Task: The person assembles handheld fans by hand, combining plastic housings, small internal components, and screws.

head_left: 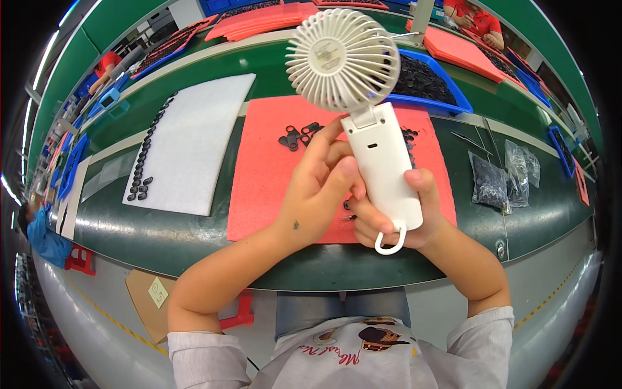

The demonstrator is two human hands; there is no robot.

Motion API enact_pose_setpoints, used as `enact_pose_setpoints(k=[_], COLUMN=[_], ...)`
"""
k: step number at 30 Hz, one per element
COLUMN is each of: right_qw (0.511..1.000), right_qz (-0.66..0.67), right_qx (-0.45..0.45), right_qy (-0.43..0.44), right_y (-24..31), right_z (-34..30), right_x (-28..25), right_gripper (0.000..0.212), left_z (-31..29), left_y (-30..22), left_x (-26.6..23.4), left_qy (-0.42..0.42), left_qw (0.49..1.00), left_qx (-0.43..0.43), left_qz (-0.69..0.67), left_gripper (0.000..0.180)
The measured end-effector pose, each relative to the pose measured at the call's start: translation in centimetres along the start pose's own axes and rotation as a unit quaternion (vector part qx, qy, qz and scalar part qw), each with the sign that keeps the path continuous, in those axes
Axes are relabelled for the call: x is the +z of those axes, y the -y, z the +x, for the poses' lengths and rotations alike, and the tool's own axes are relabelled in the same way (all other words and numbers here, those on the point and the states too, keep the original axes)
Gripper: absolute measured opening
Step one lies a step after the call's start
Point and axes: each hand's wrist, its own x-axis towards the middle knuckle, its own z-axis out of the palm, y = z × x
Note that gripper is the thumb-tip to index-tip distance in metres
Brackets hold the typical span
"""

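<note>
Forearms (223, 275): elbows out wide, angling in over the red foam mat (259, 181).
Shirt (343, 353): red script across the front!
Handheld fan (382, 165): white, up above the mat, grille on top.
Left hand (317, 181): curled at the handle's left edge; firm or loose, can't tell.
Right hand (433, 211): wrapped round the lower handle, thumb alongside.
Blue tray (463, 102): heaped with black parts (418, 81).
Plastic bag (489, 181): dark contents.
Hub label (326, 56): print too fine to read.

Green bench (188, 236) carries red mat (256, 181) and white mat (188, 142).
</note>
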Motion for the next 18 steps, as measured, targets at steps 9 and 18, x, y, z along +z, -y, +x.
enact_pose_setpoints(k=[9, 18], right_qw=[0.993, 0.931], right_qz=[0.101, -0.234], right_qx=[0.062, 0.061], right_qy=[0.024, -0.272], right_y=[-1.1, -0.5], right_z=[-0.1, 0.4], right_x=[-0.2, 0.9], right_gripper=[0.055, 0.075], left_z=[0.0, 0.6], left_y=[0.1, 0.3], left_x=[-0.6, -0.8], left_qy=[0.05, -0.105], left_qw=[0.976, 0.99], left_qx=[-0.18, -0.089], left_qz=[-0.11, 0.035], left_gripper=[0.034, 0.034])
